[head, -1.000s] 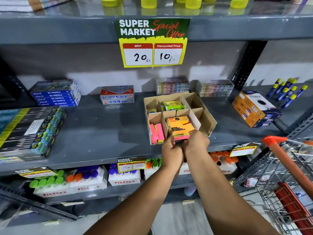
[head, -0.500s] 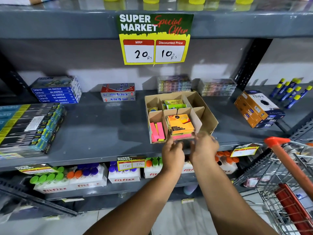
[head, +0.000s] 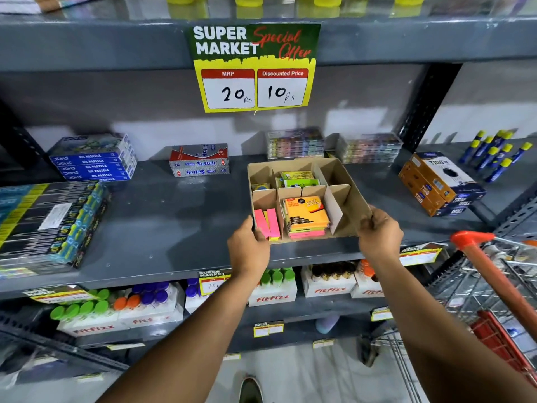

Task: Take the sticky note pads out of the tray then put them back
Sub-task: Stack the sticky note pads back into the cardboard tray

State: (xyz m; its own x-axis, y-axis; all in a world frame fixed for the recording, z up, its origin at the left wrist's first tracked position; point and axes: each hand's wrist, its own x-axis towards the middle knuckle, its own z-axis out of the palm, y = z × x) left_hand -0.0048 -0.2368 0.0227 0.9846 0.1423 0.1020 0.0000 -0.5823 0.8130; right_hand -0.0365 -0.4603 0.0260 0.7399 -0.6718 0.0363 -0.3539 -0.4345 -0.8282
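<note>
While both arms reached up from the bottom of the head view, the left hand (head: 249, 248) gripped the front left corner of the cardboard tray (head: 350, 196), its fingers curled around the edge beside the pink pads, and the right hand (head: 379, 238) pinched the tray's front right corner with fingers closed on the cardboard wall. That tray sat on the grey metal shelf (head: 180, 216), split by cardboard dividers into compartments. A stack of sticky note pads (head: 305, 216) — orange wrapper on top, yellow and pink layers below — lay in the front middle compartment. Narrow pink sticky strips (head: 268, 223) stood in the front left compartment, just beside the left hand. Green and yellow pads (head: 297, 178) filled the rear middle compartment; the right-hand compartments looked bare. Blue oil pastel boxes (head: 93, 159) were stacked well to the left, a red-and-silver Softek box (head: 199, 161) lay between them and the tray, and orange Trio boxes (head: 436, 184) sat to the right. A yellow price sign (head: 255, 68) hung from the shelf above — 20 Rs crossed to 10 Rs is not shown, only both figures side by side. An orange-handled shopping cart (head: 494, 274) stood at the right edge
</note>
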